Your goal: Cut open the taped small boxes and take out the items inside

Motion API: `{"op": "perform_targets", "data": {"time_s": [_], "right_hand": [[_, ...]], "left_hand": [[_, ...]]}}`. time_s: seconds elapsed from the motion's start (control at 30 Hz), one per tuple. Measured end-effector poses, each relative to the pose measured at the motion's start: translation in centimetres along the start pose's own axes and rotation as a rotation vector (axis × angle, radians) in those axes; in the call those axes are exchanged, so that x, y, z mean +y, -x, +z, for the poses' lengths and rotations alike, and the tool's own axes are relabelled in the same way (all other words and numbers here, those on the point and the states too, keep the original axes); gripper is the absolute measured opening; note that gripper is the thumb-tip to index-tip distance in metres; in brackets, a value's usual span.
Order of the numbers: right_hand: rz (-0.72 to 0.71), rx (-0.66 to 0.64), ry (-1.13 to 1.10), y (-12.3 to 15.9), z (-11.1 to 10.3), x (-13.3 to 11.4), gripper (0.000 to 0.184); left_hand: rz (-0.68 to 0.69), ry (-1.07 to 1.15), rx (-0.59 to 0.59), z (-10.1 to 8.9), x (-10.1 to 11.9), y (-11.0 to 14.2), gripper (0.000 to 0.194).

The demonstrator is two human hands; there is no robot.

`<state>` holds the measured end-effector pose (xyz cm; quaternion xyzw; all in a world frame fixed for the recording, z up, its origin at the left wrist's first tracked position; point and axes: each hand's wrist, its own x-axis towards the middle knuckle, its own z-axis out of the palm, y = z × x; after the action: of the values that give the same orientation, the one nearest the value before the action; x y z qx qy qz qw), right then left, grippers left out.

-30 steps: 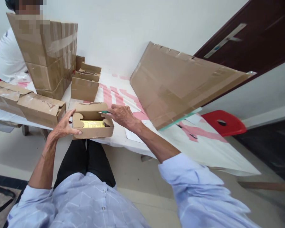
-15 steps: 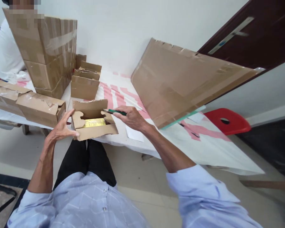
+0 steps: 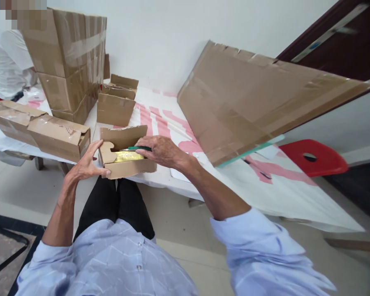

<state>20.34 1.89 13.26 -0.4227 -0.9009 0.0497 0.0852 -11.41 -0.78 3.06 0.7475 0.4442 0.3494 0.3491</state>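
A small open cardboard box point(image 3: 132, 167) sits at the near edge of the table, its lid flap standing up behind. Inside lies a yellow packet point(image 3: 128, 156). My left hand point(image 3: 88, 164) grips the box's left end, thumb on the front wall and fingers over the side flap. My right hand point(image 3: 163, 151) rests on the box's right end with its fingers closed around a green pen point(image 3: 139, 148), whose tip points left over the packet.
A long closed carton point(image 3: 60, 137) lies left of the box, with tall stacked cartons point(image 3: 70, 61) and small open boxes point(image 3: 115, 107) behind. A big flattened cardboard sheet point(image 3: 249, 98) leans at the right. A red stool point(image 3: 314, 157) stands beyond the table point(image 3: 265, 185). Another person in white point(image 3: 6, 57) sits far left.
My right hand has moved back left onto the box's right end, bringing the green pen over the packet. My left hand keeps its hold. The view has shifted a little.
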Motion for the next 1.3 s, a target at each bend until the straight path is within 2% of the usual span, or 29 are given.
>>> {"op": "perform_targets", "data": {"time_s": [0.07,0.17,0.23,0.33,0.43,0.5,0.57,0.63,0.7,0.73,0.8,0.87,0.93,1.03,1.17,1.3], "right_hand": [[0.062,0.027,0.04,0.6,0.1,1.5,0.03],[0.204,0.249,0.005,2.2,1.6,5.2,0.035],[0.374,0.385,-0.001,3.5,3.8,7.8,0.042],[0.659,0.365,-0.018,5.5,8.3,10.1,0.044],[0.7,0.358,-0.041,6.7,12.0,10.4,0.04],[0.697,0.393,-0.048,6.4,12.9,10.1,0.04],[0.698,0.455,-0.051,5.2,12.1,9.4,0.043],[0.621,0.522,-0.06,3.6,10.3,8.2,0.045],[0.363,0.528,-0.092,1.8,8.1,6.2,0.042],[0.23,0.465,-0.105,1.0,7.0,5.0,0.04],[0.019,0.234,-0.112,-0.4,5.1,2.6,0.035],[-0.07,0.035,-0.082,-1.3,3.8,0.9,0.032],[-0.08,-0.097,-0.048,-2.1,2.9,0.3,0.031],[-0.056,-0.204,-0.026,-3.1,2.2,0.9,0.033],[-0.034,-0.244,0.066,-4.2,2.5,1.9,0.046],[0.013,-0.247,0.16,-4.5,3.4,1.3,0.039]], "left_hand": [[0.008,0.009,-0.005,-0.2,-0.2,0.0,0.125],[0.028,0.027,-0.035,-0.5,-0.4,0.0,0.129],[0.042,0.025,-0.058,-0.6,-0.6,-0.1,0.13],[0.061,-0.003,-0.054,-0.6,-0.7,0.0,0.115],[0.057,-0.03,-0.02,-0.6,-0.6,0.2,0.099],[0.045,-0.042,-0.001,-0.6,-0.2,0.2,0.092],[0.04,-0.058,0.016,-0.4,0.2,0.1,0.091],[0.049,-0.083,0.027,-0.2,0.7,-0.3,0.094],[0.057,-0.1,0.032,0.3,0.9,-0.7,0.096],[0.056,-0.1,0.037,0.5,0.9,-0.9,0.096],[0.048,-0.083,0.055,0.9,0.8,-1.2,0.094],[0.039,-0.058,0.07,1.1,0.7,-1.1,0.094],[0.04,-0.045,0.064,0.9,0.6,-0.9,0.096],[0.038,-0.031,0.017,0.3,0.8,-0.9,0.099],[-0.012,0.02,-0.046,-0.4,0.9,-1.4,0.098],[-0.027,0.002,-0.036,-0.4,0.7,-1.7,0.094]]}}
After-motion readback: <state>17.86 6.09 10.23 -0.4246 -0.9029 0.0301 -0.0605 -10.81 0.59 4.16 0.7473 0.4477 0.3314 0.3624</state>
